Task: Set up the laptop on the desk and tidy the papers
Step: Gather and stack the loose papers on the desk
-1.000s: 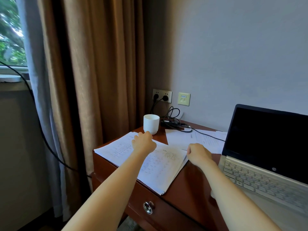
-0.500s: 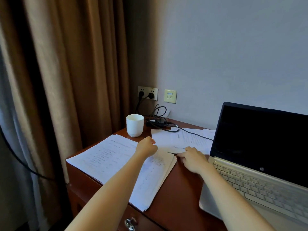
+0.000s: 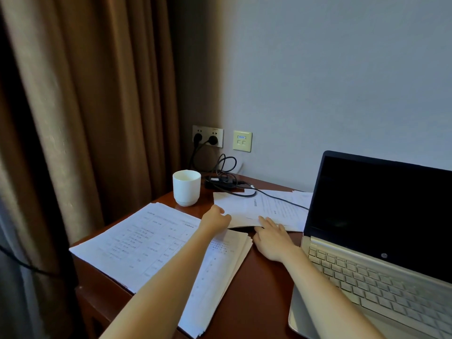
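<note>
Paper sheets [image 3: 269, 208] thin, flat | left hand [image 3: 215, 219] pinches edge | right hand [image 3: 272, 239] flat

A reddish-brown desk [image 3: 256, 289] carries a stack of papers [image 3: 137, 243] under the left hand [image 3: 215, 220], loose sheets [image 3: 269, 206] at both hands' fingertips, a white cup [image 3: 186, 187] and a black charger [image 3: 220, 183] beyond them, and an open laptop [image 3: 367, 265] just right of the right hand [image 3: 271, 237].

A plain pale wall [image 3: 318, 69] stands behind a reddish-brown wooden desk [image 3: 256, 289] set in the corner, with heavy brown curtains [image 3: 85, 106] hanging in folds on the left. Low on the wall sit a power socket [image 3: 208, 133] with two black plugs [image 3: 213, 140] in it and a cream data-port plate [image 3: 242, 141] just beside it; the light is dim
</note>
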Motion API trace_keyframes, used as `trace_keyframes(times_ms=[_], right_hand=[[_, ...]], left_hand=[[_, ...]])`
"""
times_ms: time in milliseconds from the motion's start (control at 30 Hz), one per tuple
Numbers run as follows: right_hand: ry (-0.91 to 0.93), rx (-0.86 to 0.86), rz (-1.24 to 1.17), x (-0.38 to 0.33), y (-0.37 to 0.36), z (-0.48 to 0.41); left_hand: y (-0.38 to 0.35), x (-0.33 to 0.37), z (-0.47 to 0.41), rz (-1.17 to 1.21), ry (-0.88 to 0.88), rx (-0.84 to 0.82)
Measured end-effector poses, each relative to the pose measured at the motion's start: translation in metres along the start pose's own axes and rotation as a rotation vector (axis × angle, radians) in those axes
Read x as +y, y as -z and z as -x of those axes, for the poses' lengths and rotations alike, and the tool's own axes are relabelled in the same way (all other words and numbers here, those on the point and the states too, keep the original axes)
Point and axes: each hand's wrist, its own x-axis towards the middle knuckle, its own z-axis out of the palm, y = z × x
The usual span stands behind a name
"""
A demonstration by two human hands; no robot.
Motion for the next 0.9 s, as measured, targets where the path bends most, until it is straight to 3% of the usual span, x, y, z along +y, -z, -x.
trace_keyframes(times_ms=[300, 433, 633, 767, 900], right_hand=[[-0.001, 0.045, -0.123, -0.002, 0.004, -0.018], [0.053, 0.181, -0.245, -0.001, 0.007, -0.024], [0.144, 0.290, -0.402, -0.009, 0.012, -0.021], [0.088, 0.323, -0.566, -0.013, 0.012, -0.014], [0.039, 0.299, -0.728, -0.016, 0.016, -0.001]], left_hand=[[0.004, 0.002, -0.007, 0.288, 0.019, 0.004], [0.012, 0.012, -0.006, 0.609, 0.098, 0.023], [0.027, 0.016, 0.000, 0.808, 0.193, -0.101], [0.040, 0.013, 0.008, 1.028, 0.311, -0.160], [0.049, 0.000, 0.015, 1.052, 0.405, -0.222]])
